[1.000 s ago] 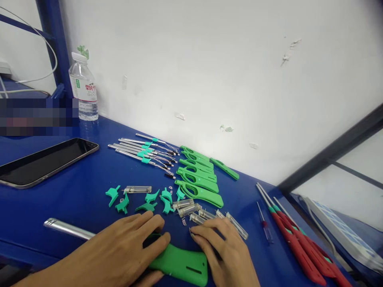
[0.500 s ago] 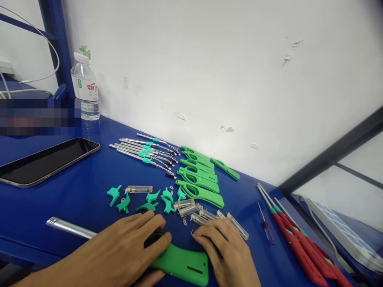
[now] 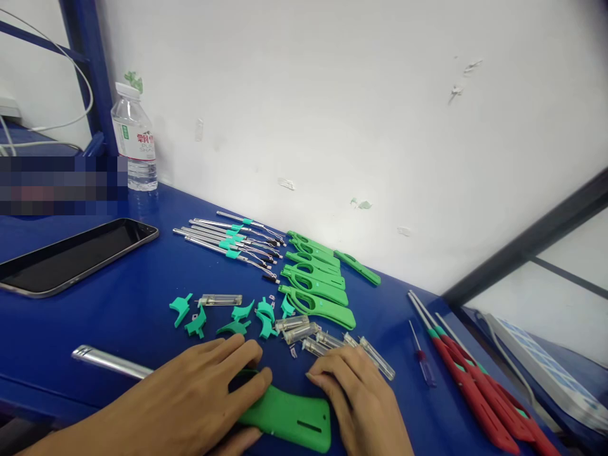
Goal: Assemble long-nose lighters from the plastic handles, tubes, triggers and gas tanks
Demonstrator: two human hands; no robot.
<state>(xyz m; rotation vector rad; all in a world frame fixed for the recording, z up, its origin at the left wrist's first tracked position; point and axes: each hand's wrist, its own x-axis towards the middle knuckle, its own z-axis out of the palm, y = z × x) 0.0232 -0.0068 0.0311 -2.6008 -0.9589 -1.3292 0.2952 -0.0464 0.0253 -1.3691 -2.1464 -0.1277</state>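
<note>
My left hand [image 3: 204, 392] is wrapped over a green lighter handle [image 3: 287, 411] at the table's front edge. A silver lighter tube [image 3: 111, 362] sticks out to the left from under that hand. My right hand [image 3: 363, 396] rests by the handle's right end, fingers bent and pressed together; whatever they pinch, if anything, is hidden. Just beyond its fingers lie several clear fuel tanks [image 3: 300, 333]. Teal triggers [image 3: 235, 326] are scattered in front of my left hand, with another clear tank [image 3: 221, 300] behind them.
Silver tubes with wires [image 3: 223, 237] and green handle shells [image 3: 323, 310] lie in rows toward the wall. At right are red lighters [image 3: 475, 386] and a small screwdriver [image 3: 422, 361]. A phone [image 3: 76, 256] and a water bottle [image 3: 135, 139] occupy the left.
A tiny metal piece showing at my right fingertips is no longer visible. Those fingers have shifted very slightly; my left hand keeps the same hold on the lighter.
</note>
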